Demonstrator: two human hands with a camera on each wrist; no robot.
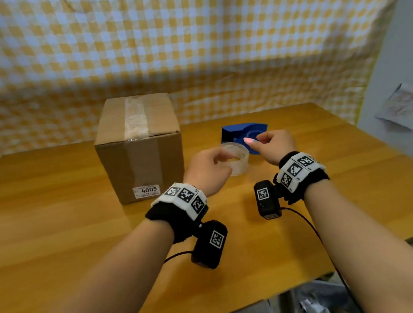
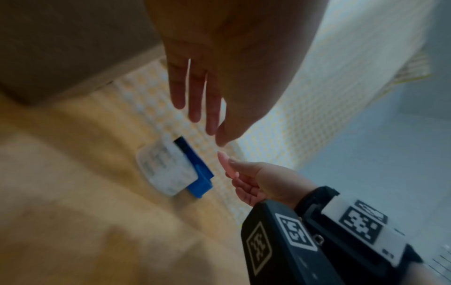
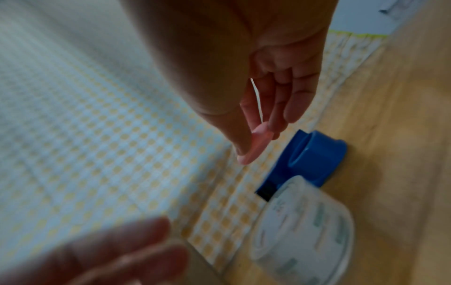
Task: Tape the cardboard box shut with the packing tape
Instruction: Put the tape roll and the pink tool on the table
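Note:
A brown cardboard box (image 1: 141, 148) stands upright on the wooden table (image 1: 55, 236), left of centre, its top flaps down under a strip of clear tape; a label reads 4005. To its right a clear tape roll (image 1: 239, 160) lies flat on the table, just in front of a blue tape dispenser (image 1: 243, 132). My left hand (image 1: 211, 166) hovers over the roll's near side. In the left wrist view its fingers (image 2: 202, 100) point straight down, apart from the roll (image 2: 165, 169). My right hand (image 1: 273, 144) hangs to the right of the roll with relaxed fingers (image 3: 280, 108) and holds nothing.
A yellow-and-white checked cloth (image 1: 187, 31) hangs behind the table and reaches its back edge. Crumpled paper (image 1: 404, 107) is stuck on the right wall. The table's front edge (image 1: 241, 308) runs diagonally, with dark clutter below it. Bare wood lies left of the box and in front of it.

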